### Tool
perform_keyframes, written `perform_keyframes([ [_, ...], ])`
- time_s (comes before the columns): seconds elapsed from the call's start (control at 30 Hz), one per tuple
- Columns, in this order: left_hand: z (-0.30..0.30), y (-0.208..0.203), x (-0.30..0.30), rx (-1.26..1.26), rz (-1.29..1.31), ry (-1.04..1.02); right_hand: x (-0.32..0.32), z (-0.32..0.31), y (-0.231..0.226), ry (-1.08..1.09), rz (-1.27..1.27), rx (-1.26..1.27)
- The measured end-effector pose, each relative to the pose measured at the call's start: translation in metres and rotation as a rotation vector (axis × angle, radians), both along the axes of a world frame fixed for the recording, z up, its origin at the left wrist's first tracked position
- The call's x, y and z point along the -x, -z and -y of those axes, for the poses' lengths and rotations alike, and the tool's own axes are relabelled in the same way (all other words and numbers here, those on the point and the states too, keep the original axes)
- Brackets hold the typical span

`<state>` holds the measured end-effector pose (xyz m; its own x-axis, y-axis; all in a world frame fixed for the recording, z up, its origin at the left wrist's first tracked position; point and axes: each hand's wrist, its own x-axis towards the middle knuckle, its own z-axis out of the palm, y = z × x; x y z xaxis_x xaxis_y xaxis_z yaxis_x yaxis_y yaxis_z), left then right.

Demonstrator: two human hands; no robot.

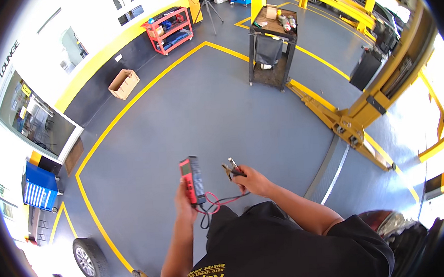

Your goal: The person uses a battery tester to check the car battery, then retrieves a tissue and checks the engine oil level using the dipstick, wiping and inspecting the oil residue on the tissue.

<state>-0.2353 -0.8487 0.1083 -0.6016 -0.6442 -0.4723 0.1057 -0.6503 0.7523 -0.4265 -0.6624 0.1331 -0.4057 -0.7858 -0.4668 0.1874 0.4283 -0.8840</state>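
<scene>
Holding tester [192, 180], loaded cart [270, 77] ahead

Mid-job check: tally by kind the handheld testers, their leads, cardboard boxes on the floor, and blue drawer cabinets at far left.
Handheld tester, in the left hand: 1
Red lead and black lead: 2
Cardboard box: 1
Blue drawer cabinet: 1
Total: 5

The left hand [184, 196] covered the lower left side of the handheld tester [194, 176], and any readout on its screen [185, 169] was too small to tell. The right hand [255, 181] hid part of the lead clamps [227, 170]. The upper edge cropped the tripod fan [207, 4]; the black sleeve [360, 239] masked part of the car [388, 224].
</scene>
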Motion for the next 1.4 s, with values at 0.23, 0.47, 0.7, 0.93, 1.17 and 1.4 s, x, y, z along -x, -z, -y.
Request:
perform_keyframes([
  [0.23, 0.145, 0.032, 0.171, -0.312, -0.437, 0.061, 0.168, 0.197, 0.018, -0.006, -0.068, 0.027],
  [0.47, 0.292, 0.03, 0.389, -0.272, -0.319, 0.303, 0.315, 0.356, -0.014, -0.53, -0.527, -0.216],
  [0.7, 0.434, 0.034, 0.571, -0.369, -0.278, 0.384, 0.624, 0.378, -0.001, 0.089, -0.411, -0.015],
  [0.93, 0.572, 0.058, 0.696, -0.217, -0.039, 0.052, 0.984, 0.401, 0.058, 0.84, -1.017, -0.264],
  [1.17, 0.653, 0.036, 0.783, -0.185, 0.087, -0.211, 1.244, 0.384, 0.189, 0.589, -1.122, -0.925],
  [1.4, 0.8, 0.079, 0.902, -0.256, 0.161, -0.308, 1.297, 0.407, 0.208, 0.719, -0.977, -0.899],
])
